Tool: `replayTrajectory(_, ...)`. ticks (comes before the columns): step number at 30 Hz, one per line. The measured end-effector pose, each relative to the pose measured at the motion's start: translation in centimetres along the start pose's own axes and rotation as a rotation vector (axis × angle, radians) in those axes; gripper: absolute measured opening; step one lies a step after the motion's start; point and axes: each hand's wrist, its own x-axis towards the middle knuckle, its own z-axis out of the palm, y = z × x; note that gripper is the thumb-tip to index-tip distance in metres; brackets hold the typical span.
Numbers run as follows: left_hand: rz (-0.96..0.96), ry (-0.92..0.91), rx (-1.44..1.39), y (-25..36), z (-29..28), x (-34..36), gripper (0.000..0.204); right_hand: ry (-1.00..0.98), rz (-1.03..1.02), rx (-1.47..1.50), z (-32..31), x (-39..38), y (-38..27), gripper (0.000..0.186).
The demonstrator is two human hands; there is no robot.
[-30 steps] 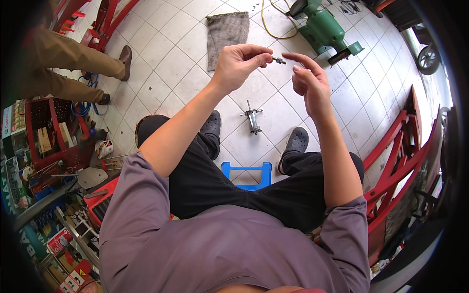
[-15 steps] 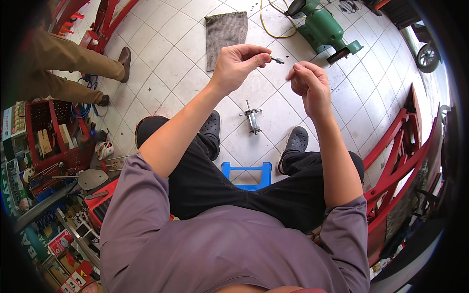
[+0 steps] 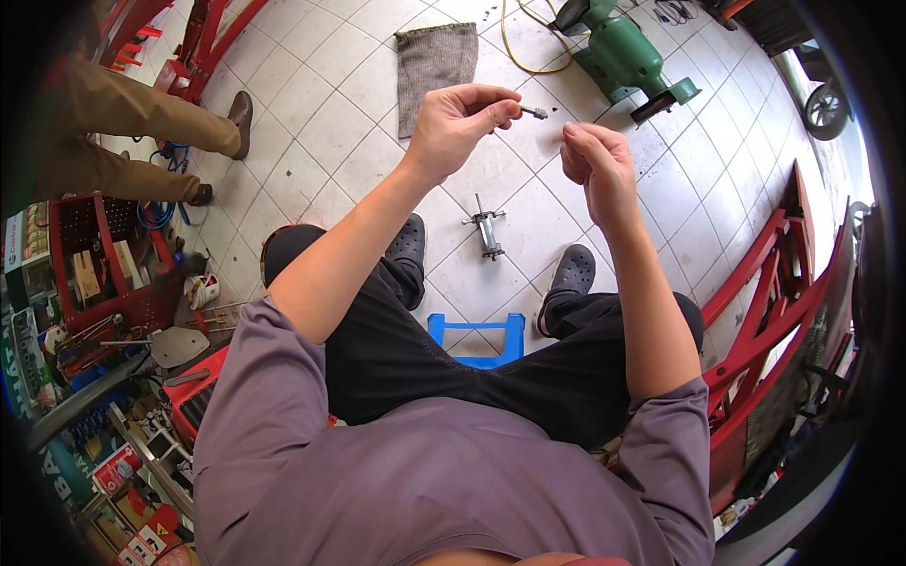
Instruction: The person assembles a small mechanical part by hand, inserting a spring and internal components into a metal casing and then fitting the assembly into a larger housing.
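My left hand (image 3: 455, 132) is closed, pinching a slim metal rod with a thicker nut-like end (image 3: 539, 113) between thumb and fingers. That end points toward my right hand (image 3: 600, 172), which is held a short gap away. The fingers of the right hand are curled, thumb against forefinger; whatever the pinch may hold is too small to make out. On the tiles below, between my feet, lies a small metal puller-like tool (image 3: 486, 231) with a threaded rod and a crossbar.
A grey-brown cloth (image 3: 436, 71) lies ahead on the tiled floor. Far right stands a green bench grinder (image 3: 630, 58) beside a yellow cord. A blue stool (image 3: 477, 358) is under me. Red metal frames (image 3: 764, 302) rise at right. At left are a person's legs (image 3: 156, 113) and a red tool cart (image 3: 113, 264).
The right hand has drawn slightly away from the rod, its fingers curling closer together. The rod has tilted a little in my left hand, which stays almost in place.
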Motion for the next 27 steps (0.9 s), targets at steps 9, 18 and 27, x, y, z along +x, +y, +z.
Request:
replayTrajectory(9, -0.026, -0.006, -0.018, -0.3, -0.1, 0.1, 0.024, -0.033, -0.001, -0.061, 0.0, 0.1, -0.1, 0.023)
replayTrajectory(18, -0.053, -0.003, -0.050, -0.3, -0.1, 0.0, 0.023, 0.035, -0.066, -0.104, 0.8, -0.1, -0.6, 0.021)
replayTrajectory(27, -0.076, -0.016, -0.123, -0.6, -0.2, 0.0, 0.023, 0.058, -0.039, -0.044, 0.7, 0.1, -0.6, 0.025)
